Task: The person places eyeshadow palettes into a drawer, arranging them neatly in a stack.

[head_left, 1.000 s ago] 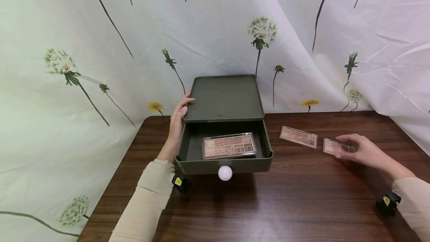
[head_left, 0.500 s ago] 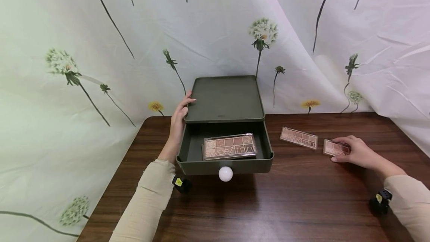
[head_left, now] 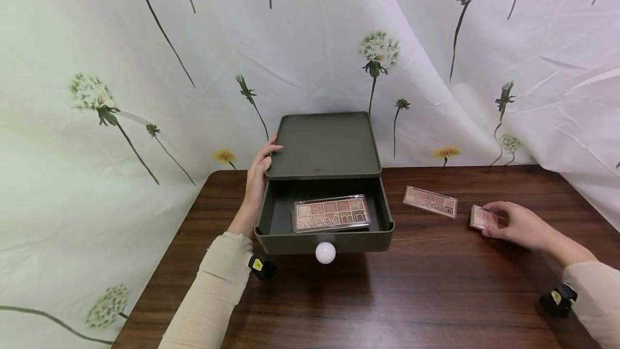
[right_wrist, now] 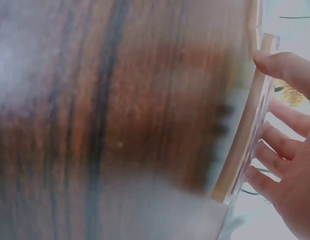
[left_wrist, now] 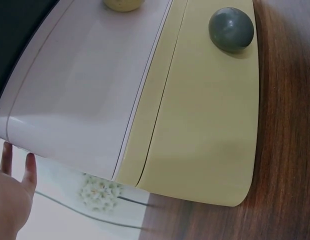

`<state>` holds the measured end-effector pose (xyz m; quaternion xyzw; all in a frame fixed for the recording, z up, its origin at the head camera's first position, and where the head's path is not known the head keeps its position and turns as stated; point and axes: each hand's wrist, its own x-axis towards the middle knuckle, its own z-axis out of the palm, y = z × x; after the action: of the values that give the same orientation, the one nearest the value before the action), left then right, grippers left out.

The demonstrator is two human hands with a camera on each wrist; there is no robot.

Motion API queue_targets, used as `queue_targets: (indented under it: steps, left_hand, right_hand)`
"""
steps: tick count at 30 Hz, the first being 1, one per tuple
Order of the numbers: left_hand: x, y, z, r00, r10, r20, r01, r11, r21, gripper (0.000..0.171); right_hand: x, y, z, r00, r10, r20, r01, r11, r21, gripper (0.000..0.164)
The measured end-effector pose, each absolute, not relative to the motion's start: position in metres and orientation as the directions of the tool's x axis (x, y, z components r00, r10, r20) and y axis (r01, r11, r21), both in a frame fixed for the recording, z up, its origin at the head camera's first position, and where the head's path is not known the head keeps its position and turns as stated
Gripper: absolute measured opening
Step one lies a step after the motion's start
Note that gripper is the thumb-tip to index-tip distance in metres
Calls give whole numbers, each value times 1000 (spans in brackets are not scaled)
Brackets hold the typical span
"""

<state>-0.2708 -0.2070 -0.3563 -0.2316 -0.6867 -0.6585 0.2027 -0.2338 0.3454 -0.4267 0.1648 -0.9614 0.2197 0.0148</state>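
Note:
At the right of the head view, my right hand (head_left: 525, 227) grips a small eyeshadow palette (head_left: 481, 218) by its right part, thumb on the near edge and fingers on the far one. The right wrist view shows this palette (right_wrist: 245, 135) edge-on between thumb and fingers. My left hand (head_left: 256, 179) rests against the left side of a dark green drawer box (head_left: 323, 144), fingers extended; two fingertips (left_wrist: 30, 162) touch its side in the left wrist view. The top drawer (head_left: 290, 241) is pulled out. In it a palette (head_left: 331, 214) marked "sweet mint" lies over another, mostly hidden.
Another palette (head_left: 430, 201) lies on the brown wooden table (head_left: 411, 295), left of my right hand. A white round knob (head_left: 325, 252) sticks out from the drawer front. Lower down, the box has a white drawer and a yellow drawer (left_wrist: 205, 110). A flower-print cloth (head_left: 310, 42) hangs behind.
My right hand has taken a fuller grip on the small palette, which now sits tilted and slightly farther right. The left hand stays at the box.

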Motion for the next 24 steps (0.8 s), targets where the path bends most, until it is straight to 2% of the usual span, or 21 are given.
queue_targets:
  steps: [11, 19, 24]
  left_hand:
    - [-272, -207, -358, -807, 52, 589, 590, 23, 807, 48]
    - [-271, -207, -357, -807, 50, 588, 590, 22, 807, 46]
    - [-272, -207, -357, -810, 49, 585, 586, 12, 810, 44]
  right_hand:
    - [-210, 330, -401, -925, -292, 243, -369, 839, -400, 56]
    - [-196, 308, -384, -865, -317, 389, -457, 818, -350, 54]
    - [-187, 292, -373, -842, -304, 445, -486, 787, -381, 52]
